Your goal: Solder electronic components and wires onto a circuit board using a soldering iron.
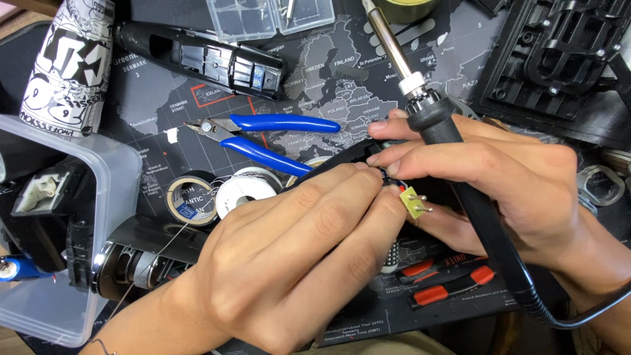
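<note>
the left hand [289, 256], low in the frame's centre, pinches thin wires against a small yellow-green board [413, 202], apparently to steady it. the right hand [499, 177], at centre right, grips a soldering iron [434, 118] with its tip aimed at the upper edge, away from the board, its fingers also closed on the part. blue cutters [276, 135] lie just beyond.

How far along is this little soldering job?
Mid-way, it seems. Set out: blue-handled cutters and a solder spool lie on the mat. In hand: the left hand pinches fine wires by a small yellow board; the right hand holds the soldering iron, tip raised away. Left: no finished joint is visible.
</note>
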